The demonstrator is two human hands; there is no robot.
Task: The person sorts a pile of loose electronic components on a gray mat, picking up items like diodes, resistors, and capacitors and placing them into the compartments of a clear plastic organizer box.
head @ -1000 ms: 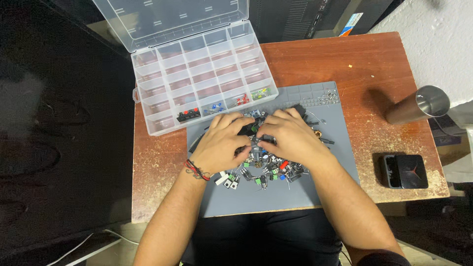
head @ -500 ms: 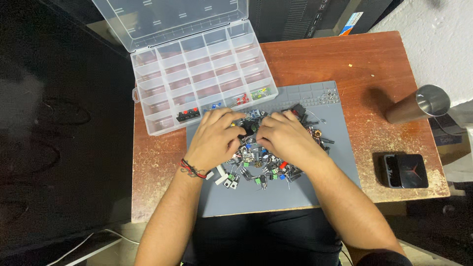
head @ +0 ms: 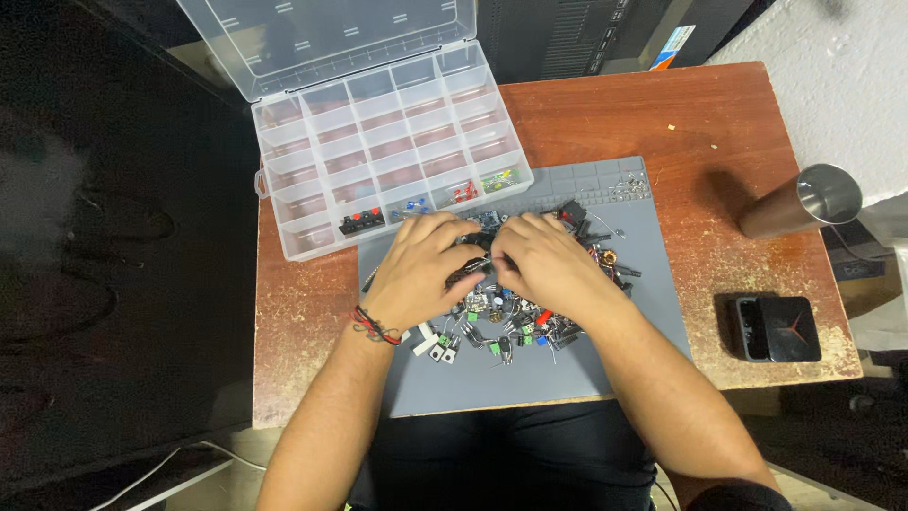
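Grey mat (head: 530, 378) on a wooden table (head: 700, 132) carries a heap of small electronic parts (head: 515, 326). Both hands lie palm-down on the heap: the left hand (head: 421, 270) and the right hand (head: 544, 265) meet fingertip to fingertip over a dark part (head: 476, 242) (whether either actually grips it I cannot tell). A clear organiser box (head: 378, 142) stands open just beyond the mat. A steel cup (head: 804, 203) sits well off right.

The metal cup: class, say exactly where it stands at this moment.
In the head view the metal cup stands at the right edge of the wooden table, right of the grey mat and beyond the small black box.
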